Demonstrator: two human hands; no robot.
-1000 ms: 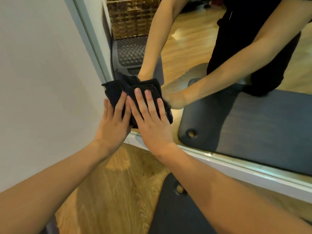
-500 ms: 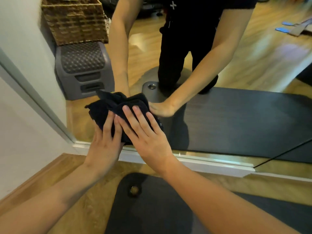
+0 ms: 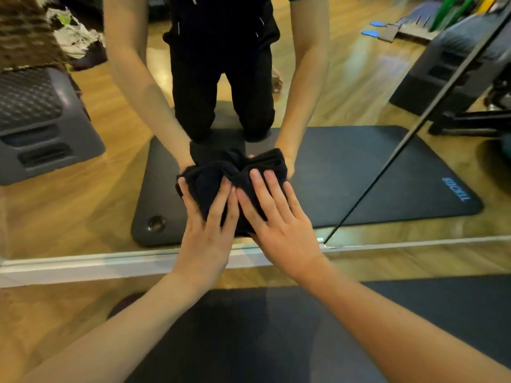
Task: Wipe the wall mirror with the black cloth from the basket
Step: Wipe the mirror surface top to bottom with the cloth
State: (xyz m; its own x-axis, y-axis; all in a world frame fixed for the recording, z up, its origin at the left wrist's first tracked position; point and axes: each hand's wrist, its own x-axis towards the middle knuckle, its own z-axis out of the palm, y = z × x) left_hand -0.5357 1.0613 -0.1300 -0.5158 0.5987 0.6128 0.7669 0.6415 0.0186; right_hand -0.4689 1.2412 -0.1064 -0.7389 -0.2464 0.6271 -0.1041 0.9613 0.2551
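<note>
The left hand [image 3: 206, 233] lies flat with spread fingers, its grip only pressing the bunched black cloth [image 3: 221, 178] against the frameless wall mirror [image 3: 359, 106], low near its bottom edge. The right hand [image 3: 279, 225] presses beside it the same way. Wiping well likely needs even palm pressure, overlapping passes, and the cloth flattened rather than bunched.

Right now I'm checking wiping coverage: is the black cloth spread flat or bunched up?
Bunched up. The black cloth shows thick folds and creases under the left hand and right hand, pressed against the mirror.
</note>
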